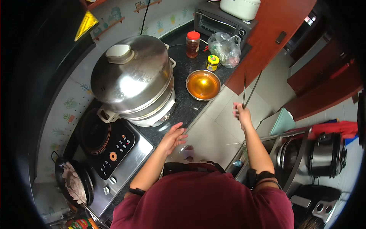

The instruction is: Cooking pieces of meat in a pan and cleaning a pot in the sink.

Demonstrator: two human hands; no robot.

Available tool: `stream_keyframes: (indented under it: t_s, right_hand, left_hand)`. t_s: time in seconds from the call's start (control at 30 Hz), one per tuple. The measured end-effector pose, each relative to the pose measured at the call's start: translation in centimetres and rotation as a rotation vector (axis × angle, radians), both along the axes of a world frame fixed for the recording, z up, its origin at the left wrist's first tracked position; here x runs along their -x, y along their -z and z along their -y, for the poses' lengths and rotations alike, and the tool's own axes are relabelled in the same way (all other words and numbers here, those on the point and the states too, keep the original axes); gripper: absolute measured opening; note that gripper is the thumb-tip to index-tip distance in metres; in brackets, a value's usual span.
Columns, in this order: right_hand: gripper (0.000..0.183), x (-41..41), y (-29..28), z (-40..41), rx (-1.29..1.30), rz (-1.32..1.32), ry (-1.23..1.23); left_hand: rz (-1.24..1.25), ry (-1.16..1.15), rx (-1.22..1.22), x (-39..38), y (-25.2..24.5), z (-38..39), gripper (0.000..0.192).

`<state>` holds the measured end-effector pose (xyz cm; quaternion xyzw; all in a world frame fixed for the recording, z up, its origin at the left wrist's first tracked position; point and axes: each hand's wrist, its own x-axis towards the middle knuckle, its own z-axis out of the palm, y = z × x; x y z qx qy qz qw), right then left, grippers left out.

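Note:
My right hand [243, 114] grips a pair of long dark chopsticks [251, 90] whose tips spread apart and point away from me. It is raised over the tiled floor, to the right of the worktop. My left hand [173, 138] is empty, its fingers spread near the front edge of the dark stone worktop [183, 111]. Nearest to it stands a large electric steamer [134, 83] with a domed metal lid. Between and beyond my hands, a metal bowl [203, 85] of amber liquid, perhaps oil, sits at the worktop's edge.
An induction cooker [108, 146] lies left of my left hand, on a gas hob [143, 148]. A wok [75, 183] holds pale sliced food and a utensil. Behind the bowl are a small yellow-lidded jar [212, 63], a red-lidded jar [193, 44], a plastic bag [225, 50] and a toaster oven [220, 24].

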<state>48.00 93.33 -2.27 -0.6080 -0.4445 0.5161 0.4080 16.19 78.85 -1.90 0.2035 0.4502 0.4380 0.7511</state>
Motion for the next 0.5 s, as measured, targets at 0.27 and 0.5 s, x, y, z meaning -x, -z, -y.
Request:
stream_keyframes:
  t_s: [0.27,0.5]
  right_hand:
    - [0.037,2.3,1.4,-10.7,-0.149,0.101,-0.206]
    - [0.048,2.8,4.6,-17.3,-0.197,0.070,-0.633]
  left_hand:
    - [0.114,-0.224,0.032,-2.3,2.8,-10.1,0.071]
    - [0.077,-0.441,-0.009,-4.6,3.5,-15.3,0.070]
